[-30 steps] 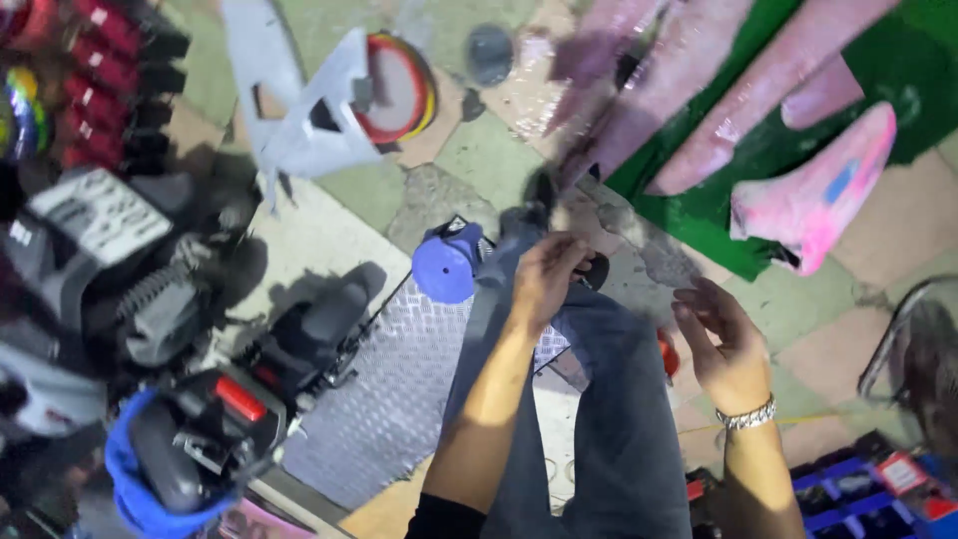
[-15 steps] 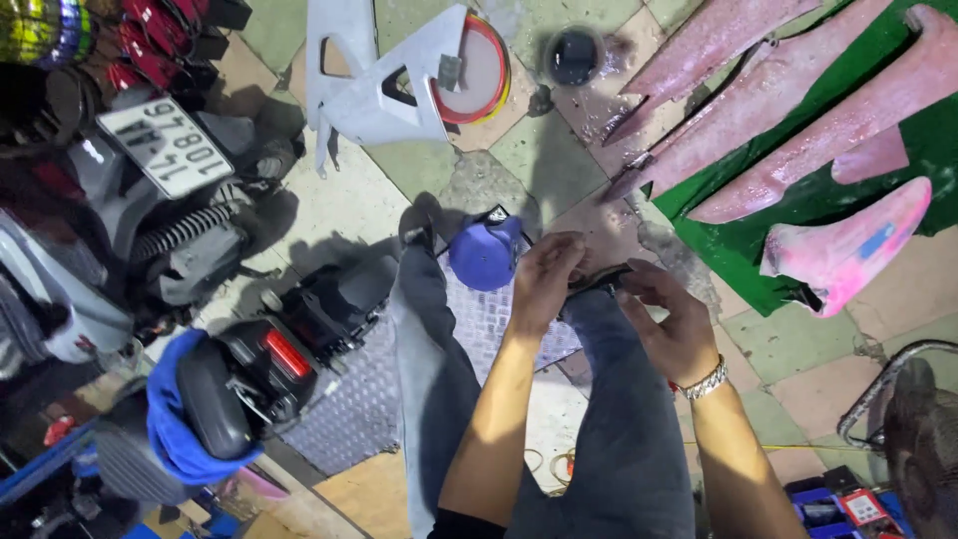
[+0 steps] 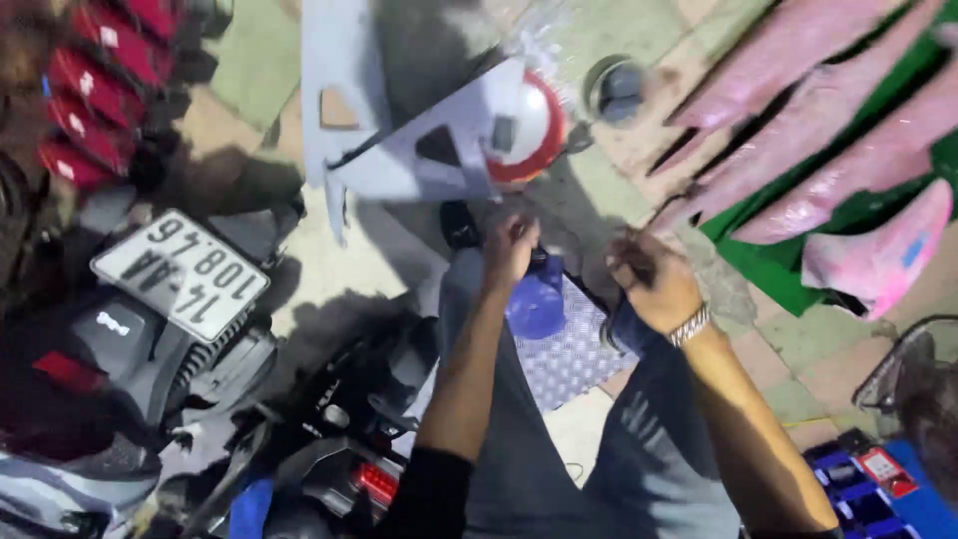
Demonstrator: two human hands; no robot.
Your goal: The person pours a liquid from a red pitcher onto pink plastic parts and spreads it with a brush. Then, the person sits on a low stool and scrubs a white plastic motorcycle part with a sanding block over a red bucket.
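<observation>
My left hand is raised in front of me with its fingers curled. It hovers just above a blue rounded object lying by my knees. My right hand, with a metal watch band on the wrist, is curled too and sits a hand's width to the right. Motion blur hides whether either fist holds anything. Under both hands lies a ribbed metal plate. A grey plastic fairing panel rests on the floor beyond my left hand, with a red and white round thing against it.
A motorbike with a white number plate fills the left side. Red parts sit at top left. Pink body panels lie on a green sheet at the right. A wire guard and a blue box are at bottom right.
The view has swung and moved closer to the floor. My hands, which met over a thin dark piece half a second ago, have drawn apart and risen toward the grey panel.
</observation>
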